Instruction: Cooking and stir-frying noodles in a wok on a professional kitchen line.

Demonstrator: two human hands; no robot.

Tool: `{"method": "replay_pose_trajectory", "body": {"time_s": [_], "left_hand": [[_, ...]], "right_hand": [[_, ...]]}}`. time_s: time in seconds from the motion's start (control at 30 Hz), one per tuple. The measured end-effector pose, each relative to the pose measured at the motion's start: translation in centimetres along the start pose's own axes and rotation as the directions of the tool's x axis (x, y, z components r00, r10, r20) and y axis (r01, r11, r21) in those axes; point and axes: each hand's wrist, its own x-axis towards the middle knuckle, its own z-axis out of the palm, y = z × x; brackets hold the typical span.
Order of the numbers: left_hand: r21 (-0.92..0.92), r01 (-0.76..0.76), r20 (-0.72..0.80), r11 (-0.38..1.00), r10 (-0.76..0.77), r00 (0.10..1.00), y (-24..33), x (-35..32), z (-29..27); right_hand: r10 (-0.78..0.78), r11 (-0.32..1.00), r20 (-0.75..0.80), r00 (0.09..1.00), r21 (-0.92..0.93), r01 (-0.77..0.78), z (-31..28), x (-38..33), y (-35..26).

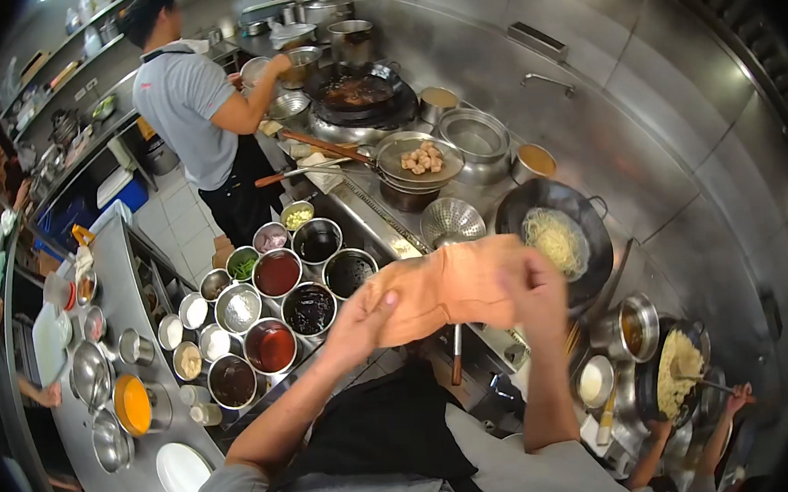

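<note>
- I had both hands raised in front of my chest, with an orange cloth (449,283) stretched between them.
- My left hand (363,322) was closed on the cloth's left edge, thumb on top and fingers curled underneath, so the fabric ran out to the right of that hand.
- My right hand (531,292) gripped the cloth's right edge from behind; the fingers were bent around the fabric, though motion blur kept me from seeing each one clearly.
- The cloth hung loosely creased between the two grips, touching both hands and covering part of what lay beyond them.
- Just beyond my right hand sat a black wok (589,229) holding pale noodles (553,240).
- Beyond the cloth, between my hands, I could see a perforated metal strainer (451,219).
- To the left of my left hand stood a cluster of round steel sauce pots (309,308), some filled with dark liquid, some with red.
- Farther left of that hand, on the steel counter (120,279), were small bowls and one bowl of orange sauce (132,405).
- Well beyond both hands, another person in a grey shirt (185,105) stood at a second wok (357,90).
- Below and to the right of my right hand, someone else's hand (735,396) held a utensil over a pan of noodles (675,373).
</note>
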Motion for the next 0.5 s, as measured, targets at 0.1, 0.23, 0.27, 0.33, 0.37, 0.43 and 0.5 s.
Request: {"method": "replay_pose_trajectory", "body": {"time_s": [0.1,0.23,0.27,0.33,0.37,0.43,0.5], "left_hand": [[-0.144,-0.096,-0.021,0.985,0.094,0.995,-1.4,0.5,3.7],[-0.201,0.014,-0.019,0.98,-0.018,1.0,-2.0,1.3,3.1],[-0.193,-0.007,-0.029,0.981,0.001,1.0,-1.3,1.2,3.5],[-0.226,0.064,-0.039,0.972,-0.075,0.996,-0.9,1.0,3.1],[-0.273,0.064,-0.057,0.96,-0.082,0.995,-1.2,1.1,3.0],[-0.312,0.096,0.034,0.945,-0.09,0.995,-2.5,1.3,2.0],[-0.328,0.13,0.026,0.936,-0.128,0.991,-2.3,1.4,2.3]], "right_hand": [[-0.213,0.972,0.121,0.969,-0.071,0.223,7.2,-3.0,1.4],[-0.238,0.917,0.191,0.952,-0.279,0.285,8.0,-4.3,0.4],[-0.219,0.947,0.22,0.95,-0.187,0.262,7.8,-4.4,0.4],[-0.213,0.965,0.221,0.952,-0.106,0.241,7.7,-4.6,0.6],[-0.214,0.969,0.175,0.961,-0.084,0.231,8.1,-4.6,1.0],[-0.257,0.95,0.088,0.962,-0.159,0.268,8.7,-4.7,1.6],[-0.343,0.91,0.06,0.937,-0.224,0.348,8.9,-4.5,2.3]]}}
